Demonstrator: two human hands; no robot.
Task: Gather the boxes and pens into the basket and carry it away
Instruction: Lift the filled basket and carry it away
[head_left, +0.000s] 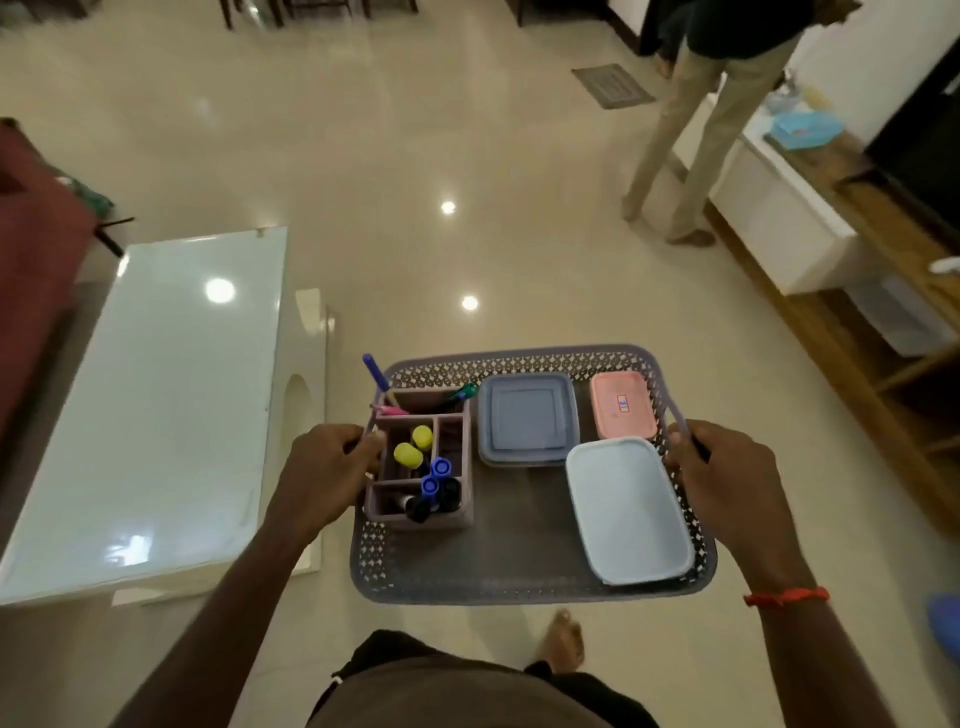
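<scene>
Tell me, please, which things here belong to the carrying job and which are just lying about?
Job: basket, pen holder, blue box, pink box, white box, left hand, right hand.
Lying about: glass-topped table, doormat, teal tray.

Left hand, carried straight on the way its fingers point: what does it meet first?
Most likely the pen organizer, standing right beside the left hand inside the basket it grips; depth is hard to judge.
</scene>
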